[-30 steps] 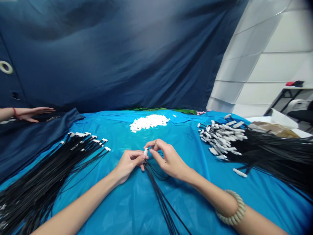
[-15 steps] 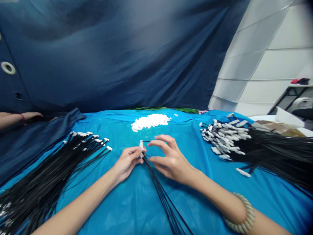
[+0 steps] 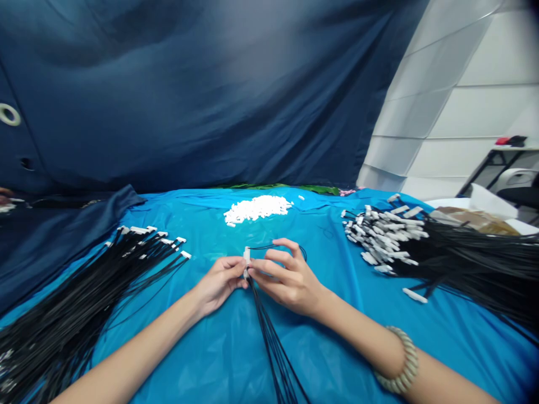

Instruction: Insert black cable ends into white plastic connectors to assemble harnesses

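Observation:
My left hand [image 3: 219, 285] pinches a small white plastic connector [image 3: 246, 254] upright between thumb and fingers. Several black wires [image 3: 273, 342] run down from its lower part toward me, and one or two more leave its top and loop behind the right fingers. My right hand [image 3: 289, 280] has its thumb and index finger closed at the connector's right side, where the wires enter. They seem to pinch a black wire, though the tips partly hide it. Its other fingers are bent, one raised by the looped wire.
White connectors [image 3: 259, 209] lie in a pile behind my hands on the blue cloth [image 3: 202, 348]. Black wire bundles with white connector ends lie at left [image 3: 96, 280] and right [image 3: 467, 252]. Another person's hand [image 3: 5, 197] shows at the far left edge.
My right hand's thumb and index finger have come in from the right and closed at the connector. The top wire now bends into a loop behind the fingers. My left hand keeps its hold.

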Action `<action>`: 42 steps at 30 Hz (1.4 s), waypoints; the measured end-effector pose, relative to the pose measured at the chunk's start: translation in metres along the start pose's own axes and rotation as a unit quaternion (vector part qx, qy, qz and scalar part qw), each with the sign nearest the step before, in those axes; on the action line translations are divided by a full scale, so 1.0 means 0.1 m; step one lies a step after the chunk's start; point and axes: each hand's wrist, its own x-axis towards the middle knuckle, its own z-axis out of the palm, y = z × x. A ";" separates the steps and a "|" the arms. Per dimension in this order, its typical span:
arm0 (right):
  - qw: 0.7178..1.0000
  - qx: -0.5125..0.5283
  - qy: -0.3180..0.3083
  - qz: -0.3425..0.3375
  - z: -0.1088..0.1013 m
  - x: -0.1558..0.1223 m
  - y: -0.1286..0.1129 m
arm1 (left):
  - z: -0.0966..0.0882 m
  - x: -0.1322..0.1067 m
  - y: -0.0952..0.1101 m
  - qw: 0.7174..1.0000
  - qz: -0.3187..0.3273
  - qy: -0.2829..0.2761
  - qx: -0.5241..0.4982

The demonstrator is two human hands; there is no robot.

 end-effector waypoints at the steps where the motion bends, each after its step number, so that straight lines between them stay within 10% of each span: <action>1: 1.000 0.000 0.000 -0.009 0.00 0.00 0.00 | 0.00 0.00 0.00 1.000 0.000 -0.002 0.000; 8: 1.000 0.003 0.003 -0.019 0.04 -0.01 -0.01 | 0.00 0.00 0.00 1.000 0.002 -0.007 -0.004; 21: 0.959 0.179 0.030 0.217 0.06 0.04 -0.07 | 0.02 0.00 0.00 1.000 -0.002 0.007 -0.014; 26: 0.872 0.321 0.067 0.364 -0.02 0.13 -0.06 | 0.01 0.00 0.02 0.999 -0.009 0.038 -0.018; 35: 0.594 0.556 0.254 0.523 -0.23 0.23 0.22 | 0.02 0.01 0.03 0.998 -0.030 0.058 -0.008; 38: 0.625 0.500 0.278 0.532 -0.35 0.22 0.35 | 0.02 0.00 0.02 0.999 -0.026 0.047 0.007; 42: 0.803 0.295 0.228 0.464 -0.43 0.20 0.35 | 0.01 0.00 0.01 0.998 -0.007 0.048 0.040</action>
